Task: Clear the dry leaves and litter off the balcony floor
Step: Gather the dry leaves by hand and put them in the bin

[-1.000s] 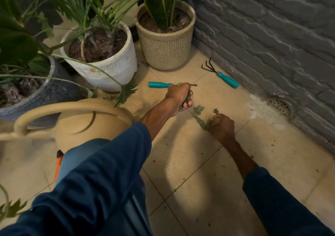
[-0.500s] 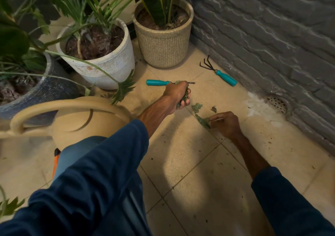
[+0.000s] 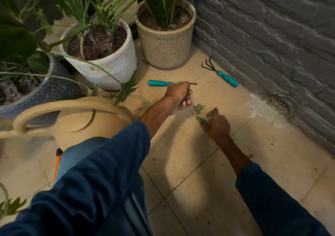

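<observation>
in the corner by the grey brick wall [image 3: 272, 36], floor tiles [image 3: 190, 163] lie open toward the viewer. pots [image 3: 112, 67] & watering can [image 3: 87, 123] crowd the l side, and a hand rake [image 3: 223, 75] lies along the wall. l hand [image 3: 178, 96] is closed round a bunch of leaves [image 3: 187, 98]. r hand [image 3: 217, 123] is on the tiles w/ index out, fingertips on a leaf sprig [image 3: 200, 119]; can't tell if pinched.
</observation>
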`<state>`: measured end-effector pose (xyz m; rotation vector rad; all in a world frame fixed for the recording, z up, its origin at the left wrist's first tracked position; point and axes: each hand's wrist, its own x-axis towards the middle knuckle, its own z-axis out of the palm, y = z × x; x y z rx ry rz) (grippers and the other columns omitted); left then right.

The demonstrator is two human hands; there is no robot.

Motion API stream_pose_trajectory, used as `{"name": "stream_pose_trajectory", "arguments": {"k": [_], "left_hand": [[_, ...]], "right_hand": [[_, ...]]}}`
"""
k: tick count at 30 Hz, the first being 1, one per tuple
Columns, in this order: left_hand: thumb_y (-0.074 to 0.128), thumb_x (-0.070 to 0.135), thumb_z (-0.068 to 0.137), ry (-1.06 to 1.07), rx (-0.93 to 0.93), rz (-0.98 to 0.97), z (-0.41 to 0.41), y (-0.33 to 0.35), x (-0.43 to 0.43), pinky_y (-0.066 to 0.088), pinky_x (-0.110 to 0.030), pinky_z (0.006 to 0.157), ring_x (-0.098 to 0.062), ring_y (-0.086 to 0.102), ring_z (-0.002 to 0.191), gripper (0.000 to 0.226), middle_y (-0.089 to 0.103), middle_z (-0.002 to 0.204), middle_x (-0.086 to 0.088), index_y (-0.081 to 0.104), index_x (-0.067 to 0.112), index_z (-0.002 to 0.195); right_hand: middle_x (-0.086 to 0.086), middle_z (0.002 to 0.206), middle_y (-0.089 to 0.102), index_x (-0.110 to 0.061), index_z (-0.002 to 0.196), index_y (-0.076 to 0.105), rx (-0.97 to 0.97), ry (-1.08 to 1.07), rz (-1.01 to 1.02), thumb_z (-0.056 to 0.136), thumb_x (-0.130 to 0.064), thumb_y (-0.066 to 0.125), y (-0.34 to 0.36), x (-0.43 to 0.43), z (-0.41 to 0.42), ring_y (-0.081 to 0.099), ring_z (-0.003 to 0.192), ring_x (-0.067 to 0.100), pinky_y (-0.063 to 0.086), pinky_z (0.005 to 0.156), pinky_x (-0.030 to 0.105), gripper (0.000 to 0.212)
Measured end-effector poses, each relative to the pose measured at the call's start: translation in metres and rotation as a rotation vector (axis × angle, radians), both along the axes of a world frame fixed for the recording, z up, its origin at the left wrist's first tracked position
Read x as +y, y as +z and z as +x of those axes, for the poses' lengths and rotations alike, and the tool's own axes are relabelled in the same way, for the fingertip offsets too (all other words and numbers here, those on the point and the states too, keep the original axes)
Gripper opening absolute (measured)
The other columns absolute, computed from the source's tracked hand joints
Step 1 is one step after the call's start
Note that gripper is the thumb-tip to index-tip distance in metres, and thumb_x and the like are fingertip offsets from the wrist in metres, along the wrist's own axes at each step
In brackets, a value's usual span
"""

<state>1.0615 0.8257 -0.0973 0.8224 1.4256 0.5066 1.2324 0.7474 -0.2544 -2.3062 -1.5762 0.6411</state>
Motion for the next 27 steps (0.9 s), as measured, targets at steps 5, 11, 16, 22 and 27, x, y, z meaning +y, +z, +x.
{"name": "stream_pose_trajectory", "arguments": {"k": [5,11,16,22,27], "left_hand": [[0.048,0.024,0.098,-0.003,-0.014,-0.003,-0.002,0.000,0.001,0.032,-0.018,0.037,-0.010,0.050,0.046,0.027,0.054,0.058,0.004,0.056,0.020,0.072],[0.048,0.024,0.099,-0.004,-0.018,-0.014,-0.004,0.001,0.004,0.031,-0.017,0.037,-0.010,0.050,0.044,0.028,0.053,0.056,0.004,0.055,0.020,0.072],[0.048,0.025,0.100,-0.022,-0.024,-0.012,-0.006,0.000,0.003,0.031,-0.017,0.036,-0.010,0.049,0.044,0.029,0.053,0.056,0.005,0.054,0.021,0.071],[0.049,0.028,0.100,-0.002,-0.013,-0.019,-0.007,-0.002,0.006,0.030,-0.016,0.035,-0.010,0.049,0.042,0.031,0.053,0.055,0.005,0.055,0.021,0.071],[0.049,0.027,0.100,0.001,-0.011,-0.019,-0.006,-0.001,0.006,0.030,-0.017,0.035,-0.011,0.049,0.043,0.031,0.053,0.056,0.004,0.055,0.020,0.071]], "right_hand": [[0.002,0.091,0.076,-0.019,0.093,0.080,0.141,0.033,-0.015,0.082,-0.011,0.079,-0.002,-0.003,0.013,0.071,0.087,0.019,0.060,0.084,0.036,0.013],[0.003,0.104,0.069,-0.012,0.098,0.078,0.180,-0.047,0.127,0.087,-0.009,0.076,0.013,0.007,0.048,0.061,0.096,0.014,0.050,0.087,0.029,0.012],[0.002,0.104,0.066,-0.017,0.093,0.075,0.114,-0.005,0.020,0.085,-0.013,0.078,0.008,0.040,0.054,0.061,0.092,0.013,0.050,0.079,0.025,0.010],[0.000,0.097,0.070,-0.021,0.094,0.073,0.081,-0.007,0.043,0.091,-0.008,0.071,0.004,0.028,0.042,0.065,0.091,0.016,0.056,0.081,0.030,0.014],[-0.006,0.102,0.068,-0.018,0.111,0.070,0.148,0.020,0.102,0.086,-0.014,0.078,0.012,0.023,0.043,0.066,0.093,0.013,0.056,0.085,0.031,0.026]]}}
